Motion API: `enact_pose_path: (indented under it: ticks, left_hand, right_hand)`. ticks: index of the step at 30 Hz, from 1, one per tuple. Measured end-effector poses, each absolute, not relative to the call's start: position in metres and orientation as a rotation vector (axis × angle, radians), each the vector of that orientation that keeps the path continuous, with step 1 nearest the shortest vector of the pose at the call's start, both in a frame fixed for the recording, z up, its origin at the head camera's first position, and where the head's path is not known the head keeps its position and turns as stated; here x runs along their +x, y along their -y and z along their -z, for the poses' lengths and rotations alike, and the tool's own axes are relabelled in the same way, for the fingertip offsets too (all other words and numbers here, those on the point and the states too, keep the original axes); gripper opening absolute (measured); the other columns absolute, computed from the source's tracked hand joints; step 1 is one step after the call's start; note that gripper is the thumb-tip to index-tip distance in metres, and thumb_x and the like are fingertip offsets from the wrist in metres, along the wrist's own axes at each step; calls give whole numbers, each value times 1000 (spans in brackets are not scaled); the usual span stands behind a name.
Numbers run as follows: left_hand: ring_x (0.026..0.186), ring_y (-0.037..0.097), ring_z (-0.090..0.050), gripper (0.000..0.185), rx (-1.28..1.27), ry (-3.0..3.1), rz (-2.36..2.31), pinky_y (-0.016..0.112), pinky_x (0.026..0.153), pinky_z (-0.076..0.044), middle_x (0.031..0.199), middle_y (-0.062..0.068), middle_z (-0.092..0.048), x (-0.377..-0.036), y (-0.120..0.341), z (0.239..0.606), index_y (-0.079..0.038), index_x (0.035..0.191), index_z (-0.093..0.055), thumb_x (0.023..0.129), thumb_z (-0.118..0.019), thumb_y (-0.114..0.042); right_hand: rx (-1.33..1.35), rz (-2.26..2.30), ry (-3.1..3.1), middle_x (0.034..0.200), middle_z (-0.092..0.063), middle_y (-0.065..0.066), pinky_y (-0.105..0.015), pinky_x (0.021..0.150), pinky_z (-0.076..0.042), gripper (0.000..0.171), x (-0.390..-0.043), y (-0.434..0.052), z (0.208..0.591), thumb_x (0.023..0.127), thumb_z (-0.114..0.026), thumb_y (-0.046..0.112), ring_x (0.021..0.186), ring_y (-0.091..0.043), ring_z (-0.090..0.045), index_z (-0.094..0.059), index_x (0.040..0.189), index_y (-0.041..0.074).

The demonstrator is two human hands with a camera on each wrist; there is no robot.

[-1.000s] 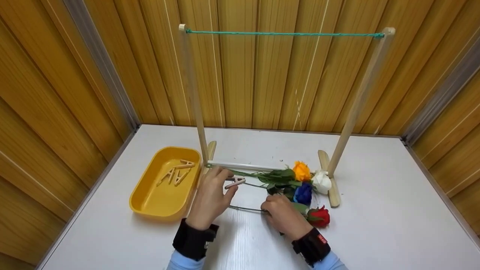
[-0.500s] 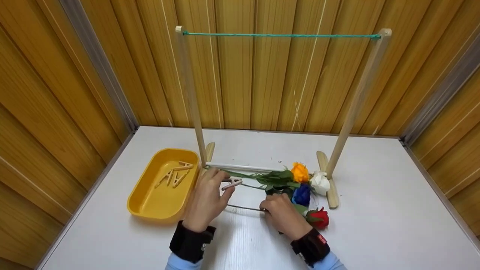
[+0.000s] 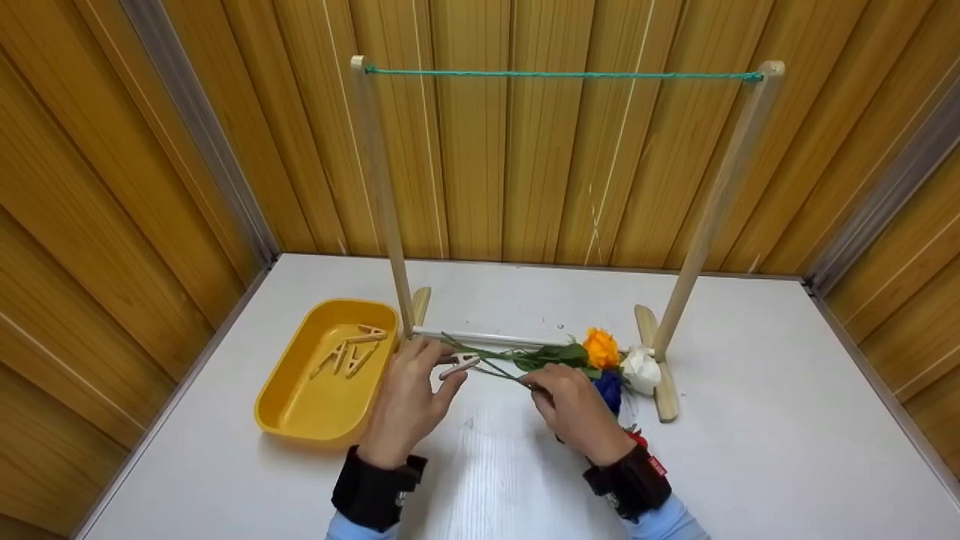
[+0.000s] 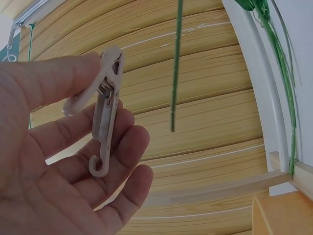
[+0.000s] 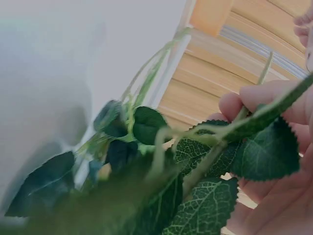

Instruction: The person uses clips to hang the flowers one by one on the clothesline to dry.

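Note:
My left hand point(image 3: 448, 367) pinches a pale plastic clothespin point(image 3: 459, 365) between thumb and fingers; the left wrist view shows the clothespin point(image 4: 105, 122) with its hook end down in the left hand point(image 4: 115, 103). My right hand point(image 3: 534, 385) grips the thin green stem point(image 3: 484, 360) of a red rose, lifted off the table, its tip pointing up-left beside the clothespin. The red bloom point(image 3: 636, 435) is mostly hidden under my right wrist. In the right wrist view the right hand point(image 5: 254, 100) holds the leafy stem point(image 5: 266, 113). The stem end point(image 4: 174, 73) hangs just right of the clip.
Orange point(image 3: 600, 347), white point(image 3: 643, 370) and blue point(image 3: 609, 390) flowers lie at the foot of a wooden rack point(image 3: 705, 210) strung with a green cord point(image 3: 562, 73). A yellow tray point(image 3: 300, 409) at the left holds several wooden clothespins point(image 3: 351, 350). Wooden walls enclose the white table point(image 3: 750, 450).
My right hand has raised the red rose's stem off the table and swung its tip up toward the clothespin. The bloom has slid under my wrist. My left hand has stayed put.

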State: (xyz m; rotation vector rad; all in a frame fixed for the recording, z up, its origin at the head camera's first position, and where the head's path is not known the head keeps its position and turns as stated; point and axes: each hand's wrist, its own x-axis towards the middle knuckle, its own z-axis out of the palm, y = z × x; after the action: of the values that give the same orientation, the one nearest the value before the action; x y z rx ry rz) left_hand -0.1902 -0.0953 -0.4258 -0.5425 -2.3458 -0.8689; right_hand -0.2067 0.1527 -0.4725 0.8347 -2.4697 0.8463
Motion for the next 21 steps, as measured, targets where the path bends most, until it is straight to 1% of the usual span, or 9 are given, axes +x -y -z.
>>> enact_pose_path:
  ticks: [3, 6, 8, 11, 15, 17, 19, 21]
  left_hand:
    - [96, 25, -68, 21, -551, 2359, 883, 41, 83, -54, 98, 9, -66, -189, 97, 421, -5, 99, -72, 84, -86, -9]
    - [93, 24, -66, 21, -559, 2375, 875, 39, 81, -53, 96, 8, -66, -190, 98, 414, -5, 101, -73, 84, -86, -9]
    - [89, 24, -63, 22, -563, 2381, 850, 39, 79, -51, 95, 8, -65, -190, 98, 407, -5, 101, -73, 84, -86, -10]
    - [85, 25, -60, 22, -585, 2381, 797, 39, 78, -49, 92, 8, -64, -191, 100, 397, -4, 99, -73, 84, -87, -12]
    - [86, 27, -60, 21, -625, 2386, 740, 42, 80, -49, 92, 9, -64, -193, 101, 380, -4, 98, -73, 85, -87, -14]
    - [87, 28, -60, 21, -650, 2390, 722, 43, 80, -50, 93, 9, -64, -194, 101, 371, -3, 99, -74, 86, -86, -15]
    - [86, 29, -59, 21, -673, 2387, 695, 44, 81, -50, 93, 9, -63, -195, 102, 362, -3, 99, -73, 87, -85, -14]
    - [85, 29, -59, 20, -697, 2380, 655, 45, 79, -49, 91, 9, -62, -197, 102, 354, -2, 99, -73, 87, -84, -14]
  right_hand:
    - [814, -958, 2469, 96, -72, -7, -35, 74, -57, 17, -210, -154, 466, 93, -68, -6, 82, -16, -66, -76, 104, 5]
    - [782, -1056, 2466, 95, -71, -8, -29, 68, -55, 15, -214, -155, 460, 93, -69, -5, 77, -13, -63, -75, 104, 3]
    - [767, -1109, 2460, 94, -71, -8, -28, 68, -54, 15, -216, -156, 455, 92, -70, -5, 75, -13, -63, -75, 103, 3]
    - [756, -1172, 2452, 93, -73, -9, -30, 71, -55, 12, -220, -156, 447, 91, -72, -4, 78, -14, -65, -75, 100, 4]
    - [749, -1303, 2458, 88, -73, -5, -27, 71, -56, 7, -222, -155, 435, 92, -73, -2, 75, -12, -64, -74, 95, 5]
    - [756, -1365, 2464, 86, -73, -4, -25, 70, -54, 3, -224, -154, 429, 94, -72, 1, 73, -10, -63, -74, 95, 4]
    - [764, -1398, 2468, 85, -72, -3, -24, 69, -53, 1, -225, -154, 424, 95, -72, 2, 72, -10, -61, -73, 95, 3]
    - [774, -1411, 2470, 85, -72, -4, -23, 69, -52, 4, -227, -154, 421, 96, -72, 5, 72, -10, -61, -72, 95, 1]
